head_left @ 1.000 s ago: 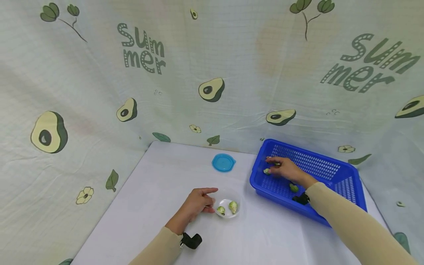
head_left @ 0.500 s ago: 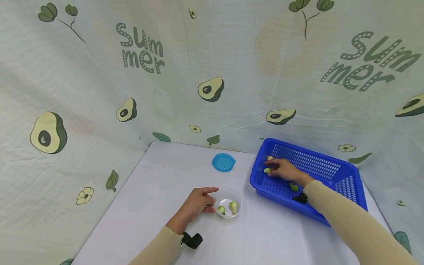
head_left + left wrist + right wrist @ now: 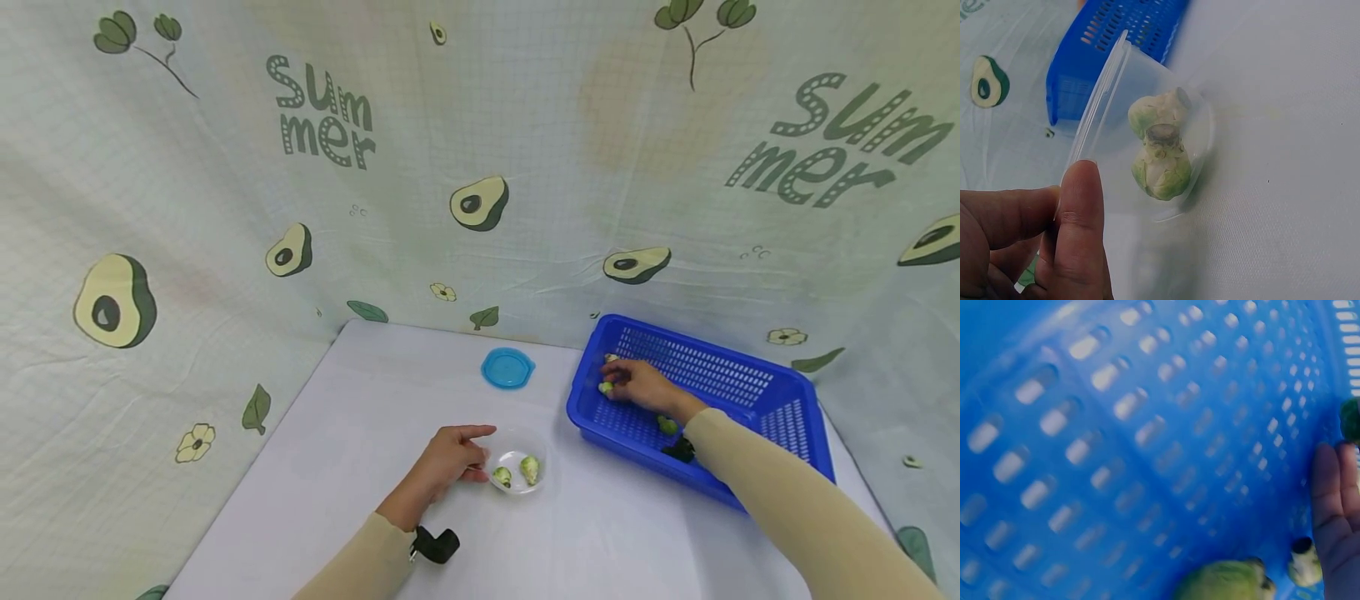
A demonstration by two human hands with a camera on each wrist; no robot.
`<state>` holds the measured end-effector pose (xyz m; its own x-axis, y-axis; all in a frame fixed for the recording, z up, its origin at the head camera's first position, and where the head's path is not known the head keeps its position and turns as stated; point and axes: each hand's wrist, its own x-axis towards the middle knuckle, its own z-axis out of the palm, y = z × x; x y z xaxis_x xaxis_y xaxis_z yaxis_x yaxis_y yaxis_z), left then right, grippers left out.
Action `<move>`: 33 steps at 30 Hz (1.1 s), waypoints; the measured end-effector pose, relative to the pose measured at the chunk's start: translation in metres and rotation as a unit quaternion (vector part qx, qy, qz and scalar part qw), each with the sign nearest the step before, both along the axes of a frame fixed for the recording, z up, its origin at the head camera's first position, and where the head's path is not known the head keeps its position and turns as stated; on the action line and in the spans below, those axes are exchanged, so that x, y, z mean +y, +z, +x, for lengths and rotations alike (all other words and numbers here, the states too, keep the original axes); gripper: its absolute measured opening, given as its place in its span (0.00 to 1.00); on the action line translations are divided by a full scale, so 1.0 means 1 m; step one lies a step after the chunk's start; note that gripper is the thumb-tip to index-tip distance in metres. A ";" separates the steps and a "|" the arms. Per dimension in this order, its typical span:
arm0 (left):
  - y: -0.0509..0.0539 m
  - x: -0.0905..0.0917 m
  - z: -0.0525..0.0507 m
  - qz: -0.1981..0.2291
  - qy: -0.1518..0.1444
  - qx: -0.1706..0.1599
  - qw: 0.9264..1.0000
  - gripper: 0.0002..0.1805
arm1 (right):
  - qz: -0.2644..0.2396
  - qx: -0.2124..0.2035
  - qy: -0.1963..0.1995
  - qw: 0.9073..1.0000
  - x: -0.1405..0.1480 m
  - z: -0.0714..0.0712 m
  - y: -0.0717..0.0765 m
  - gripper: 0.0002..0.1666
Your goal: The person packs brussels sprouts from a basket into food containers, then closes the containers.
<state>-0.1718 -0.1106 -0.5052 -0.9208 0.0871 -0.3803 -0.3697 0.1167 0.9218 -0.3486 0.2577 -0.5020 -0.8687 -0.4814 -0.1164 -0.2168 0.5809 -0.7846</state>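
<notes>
My left hand [image 3: 448, 460] pinches the rim of a small clear plastic tub [image 3: 512, 485] on the table between thumb and fingers. Two trimmed Brussels sprouts [image 3: 1163, 175] lie side by side in it. My right hand [image 3: 647, 387] reaches down into the blue plastic basket [image 3: 600, 429], fingers extended in the right wrist view. A Brussels sprout [image 3: 606, 387] lies by its thumb, another Brussels sprout [image 3: 611, 357] just beyond its fingertips. Nearer my right wrist sits a greener Brussels sprout [image 3: 667, 425]. The frames do not show a sprout held in that hand.
A round blue lid [image 3: 507, 368] lies flat behind the tub. The perforated basket takes up the table's right back part, against the hanging printed cloth [image 3: 540, 250]. A black wrist camera [image 3: 437, 546] sticks out from the left sleeve.
My right hand has drawn slightly back within the basket, baring the far sprout, and its thumb and fingertips have come a little closer together. My left hand and the tub stay put.
</notes>
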 end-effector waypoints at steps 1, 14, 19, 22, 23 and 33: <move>0.000 0.000 0.000 0.000 0.000 0.000 1.000 0.26 | -0.005 -0.002 -0.001 1.000 0.000 0.000 0.001 0.29; -0.001 0.000 0.000 -0.001 0.001 0.003 1.000 0.26 | -0.059 -0.025 -0.029 0.998 0.000 0.009 0.022 0.18; -0.001 0.000 -0.001 0.005 -0.001 0.004 1.000 0.26 | -0.070 -0.018 -0.031 0.997 0.001 0.014 0.032 0.20; 0.000 0.000 -0.001 0.007 -0.002 0.005 1.000 0.26 | -0.077 -0.025 -0.030 0.996 0.002 0.017 0.038 0.25; 0.001 0.000 -0.001 0.007 -0.002 0.006 1.000 0.26 | -0.083 -0.031 -0.033 0.996 0.002 0.018 0.040 0.26; 0.003 0.001 0.000 0.002 0.000 0.004 1.000 0.26 | -0.076 -0.024 -0.047 0.996 0.004 0.030 0.067 0.22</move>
<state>-0.1719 -0.1100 -0.5026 -0.9242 0.0881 -0.3716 -0.3615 0.1127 0.9256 -0.3189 0.2619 -0.4355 -0.9059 -0.4134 -0.0921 -0.1264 0.4714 -0.8728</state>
